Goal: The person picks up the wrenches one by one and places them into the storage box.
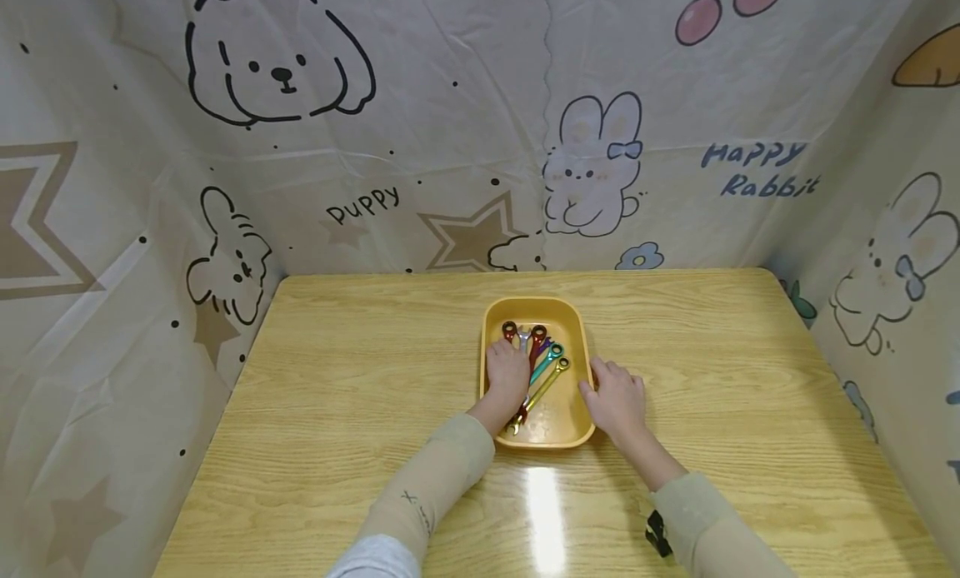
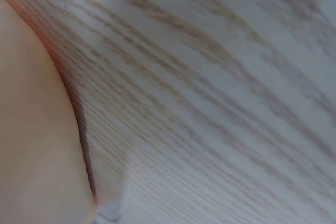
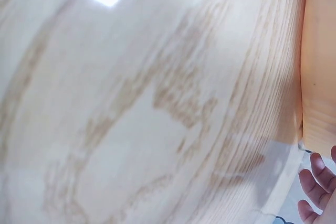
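A yellow rectangular tray (image 1: pixel 572 416) stands on the table with several ratchet combination wrenches in its left half. Among them are a red wrench (image 1: pixel 536 346), a teal wrench (image 1: pixel 545 366) and a yellow wrench (image 1: pixel 547 386). My left hand (image 1: pixel 507 374) reaches over the left rim into the tray and covers part of the wrenches. Its fingertips point down among them, and I cannot tell whether they grip one. By the right rim is my right hand (image 1: pixel 617 401), thumb at the rim and fingers loosely bent outside the tray. The left wrist view has no hand, only the tray's wall (image 2: pixel 37 119).
The wood-grain table (image 1: pixel 360 353) meets a printed cloth backdrop (image 1: pixel 450 170) at the back and both sides. A small black object (image 1: pixel 657 535) shows beside the right sleeve (image 1: pixel 705 511). Glare lies on the table in front of the tray.
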`<action>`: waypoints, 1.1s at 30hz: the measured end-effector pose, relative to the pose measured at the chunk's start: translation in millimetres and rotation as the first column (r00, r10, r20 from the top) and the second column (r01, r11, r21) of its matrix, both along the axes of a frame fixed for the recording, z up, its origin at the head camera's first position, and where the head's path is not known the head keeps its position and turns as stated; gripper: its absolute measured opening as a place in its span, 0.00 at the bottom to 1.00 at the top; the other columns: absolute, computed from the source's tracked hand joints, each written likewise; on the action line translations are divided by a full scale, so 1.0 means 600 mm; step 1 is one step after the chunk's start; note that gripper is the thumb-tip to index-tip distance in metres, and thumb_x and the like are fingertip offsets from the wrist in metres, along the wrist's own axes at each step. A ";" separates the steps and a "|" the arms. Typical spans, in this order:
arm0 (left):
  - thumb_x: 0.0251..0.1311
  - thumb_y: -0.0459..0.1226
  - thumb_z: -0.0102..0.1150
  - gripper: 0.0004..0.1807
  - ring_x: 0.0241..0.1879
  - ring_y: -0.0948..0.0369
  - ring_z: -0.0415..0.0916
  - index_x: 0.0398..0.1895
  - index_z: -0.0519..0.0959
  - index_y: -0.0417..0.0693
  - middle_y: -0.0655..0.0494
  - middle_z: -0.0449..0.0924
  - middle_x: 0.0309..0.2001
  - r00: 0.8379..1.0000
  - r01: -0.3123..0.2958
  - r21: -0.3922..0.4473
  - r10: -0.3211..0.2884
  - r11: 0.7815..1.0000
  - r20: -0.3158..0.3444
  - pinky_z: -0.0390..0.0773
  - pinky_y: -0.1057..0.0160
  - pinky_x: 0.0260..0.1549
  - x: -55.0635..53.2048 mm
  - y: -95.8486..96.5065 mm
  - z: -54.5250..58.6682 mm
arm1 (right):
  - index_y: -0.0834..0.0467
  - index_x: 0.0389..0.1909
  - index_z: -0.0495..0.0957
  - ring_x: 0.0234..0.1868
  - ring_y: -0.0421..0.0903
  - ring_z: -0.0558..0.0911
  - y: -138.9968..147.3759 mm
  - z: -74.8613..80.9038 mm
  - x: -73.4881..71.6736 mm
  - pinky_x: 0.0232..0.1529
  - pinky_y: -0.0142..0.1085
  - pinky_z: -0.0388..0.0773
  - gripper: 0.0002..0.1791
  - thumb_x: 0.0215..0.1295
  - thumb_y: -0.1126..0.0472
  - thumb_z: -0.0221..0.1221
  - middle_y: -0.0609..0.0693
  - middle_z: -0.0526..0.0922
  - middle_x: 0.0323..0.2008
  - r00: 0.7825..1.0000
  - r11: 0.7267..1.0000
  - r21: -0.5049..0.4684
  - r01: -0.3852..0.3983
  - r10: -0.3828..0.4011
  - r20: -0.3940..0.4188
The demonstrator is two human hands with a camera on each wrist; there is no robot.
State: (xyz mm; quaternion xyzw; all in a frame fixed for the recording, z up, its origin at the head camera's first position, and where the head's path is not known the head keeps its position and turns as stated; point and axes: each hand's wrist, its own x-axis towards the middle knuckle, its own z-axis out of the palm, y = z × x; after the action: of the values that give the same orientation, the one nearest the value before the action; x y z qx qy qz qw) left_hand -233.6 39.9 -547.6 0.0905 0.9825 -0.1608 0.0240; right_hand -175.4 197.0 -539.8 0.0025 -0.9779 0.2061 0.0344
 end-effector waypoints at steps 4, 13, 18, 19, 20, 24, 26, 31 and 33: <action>0.66 0.40 0.43 0.13 0.33 0.60 0.68 0.41 0.79 0.50 0.52 0.73 0.33 1.000 -0.006 -0.002 0.006 1.000 0.006 0.68 0.65 0.33 -0.001 -0.002 -0.001 | 0.57 0.45 0.72 0.40 0.57 0.75 -0.001 -0.001 0.000 0.46 0.53 0.62 0.15 0.61 0.53 0.52 0.57 0.77 0.34 1.000 1.000 -0.005 -0.003 0.003 -0.001; 0.66 0.39 0.41 0.14 0.33 0.60 0.68 0.43 0.78 0.47 0.51 0.71 0.34 1.000 -0.014 0.026 0.014 1.000 -0.027 0.68 0.64 0.33 0.003 -0.002 0.002 | 0.57 0.47 0.71 0.42 0.57 0.75 -0.002 -0.002 -0.001 0.47 0.53 0.62 0.17 0.61 0.53 0.52 0.57 0.77 0.36 1.000 1.000 -0.002 -0.002 0.002 0.011; 0.68 0.40 0.40 0.19 0.39 0.58 0.71 0.55 0.72 0.41 0.48 0.73 0.42 0.997 0.015 0.045 -0.011 0.999 -0.078 0.73 0.63 0.37 0.010 -0.001 0.006 | 0.58 0.48 0.71 0.42 0.58 0.75 -0.001 -0.002 -0.001 0.47 0.53 0.63 0.18 0.61 0.53 0.52 0.58 0.78 0.37 1.000 1.000 0.001 -0.001 0.001 0.005; 0.67 0.40 0.41 0.20 0.39 0.58 0.72 0.57 0.71 0.41 0.48 0.74 0.43 0.995 0.027 0.050 -0.022 0.998 -0.098 0.74 0.63 0.38 0.012 -0.001 0.006 | 0.58 0.48 0.71 0.42 0.58 0.75 0.000 -0.002 -0.001 0.47 0.53 0.63 0.18 0.61 0.53 0.52 0.59 0.78 0.37 1.000 1.000 0.002 -0.001 0.001 0.003; 0.67 0.41 0.42 0.21 0.40 0.58 0.72 0.59 0.70 0.41 0.48 0.75 0.44 0.993 0.039 0.053 -0.033 0.998 -0.113 0.74 0.63 0.38 0.014 -0.001 0.006 | 0.58 0.48 0.71 0.41 0.58 0.75 0.000 -0.003 -0.001 0.46 0.53 0.63 0.17 0.61 0.53 0.52 0.58 0.78 0.37 1.000 1.000 0.001 -0.002 0.002 0.001; 0.66 0.41 0.43 0.20 0.39 0.58 0.73 0.57 0.71 0.41 0.50 0.76 0.43 0.982 0.082 0.093 -0.065 0.992 -0.177 0.75 0.64 0.37 0.023 -0.004 0.010 | 0.58 0.47 0.72 0.41 0.58 0.75 0.001 -0.001 -0.001 0.45 0.53 0.63 0.17 0.61 0.54 0.52 0.58 0.78 0.36 1.000 1.000 0.001 -0.007 0.007 -0.004; 0.65 0.41 0.45 0.20 0.38 0.58 0.73 0.56 0.71 0.40 0.50 0.75 0.41 0.976 0.106 0.127 -0.079 0.986 -0.201 0.75 0.64 0.35 0.029 -0.007 0.014 | 0.59 0.46 0.72 0.41 0.58 0.75 0.001 -0.001 0.000 0.45 0.53 0.63 0.16 0.60 0.54 0.52 0.58 0.78 0.36 1.000 1.000 0.001 -0.009 0.009 -0.006; 0.57 0.43 0.55 0.25 0.37 0.57 0.71 0.56 0.71 0.40 0.49 0.74 0.40 0.962 0.190 0.215 -0.138 0.958 -0.235 0.73 0.63 0.32 0.039 -0.022 0.026 | 0.59 0.45 0.72 0.40 0.57 0.75 0.001 -0.002 0.000 0.45 0.52 0.63 0.16 0.60 0.54 0.53 0.58 0.78 0.35 1.000 1.000 0.004 -0.004 0.004 -0.002; 0.55 0.43 0.56 0.26 0.37 0.57 0.70 0.57 0.71 0.42 0.49 0.73 0.41 0.956 0.221 0.235 -0.163 0.946 -0.244 0.73 0.63 0.32 0.041 -0.029 0.032 | 0.58 0.44 0.72 0.39 0.56 0.75 0.001 -0.002 -0.001 0.45 0.52 0.63 0.15 0.60 0.54 0.53 0.57 0.77 0.34 1.000 1.000 0.004 0.000 0.000 -0.008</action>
State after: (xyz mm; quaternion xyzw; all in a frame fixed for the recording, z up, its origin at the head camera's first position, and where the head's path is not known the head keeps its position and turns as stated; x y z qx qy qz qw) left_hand -208.9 22.7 -528.4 0.1701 0.9780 -0.0412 -0.1135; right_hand -175.8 197.6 -541.0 0.0032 -0.9781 0.2043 0.0385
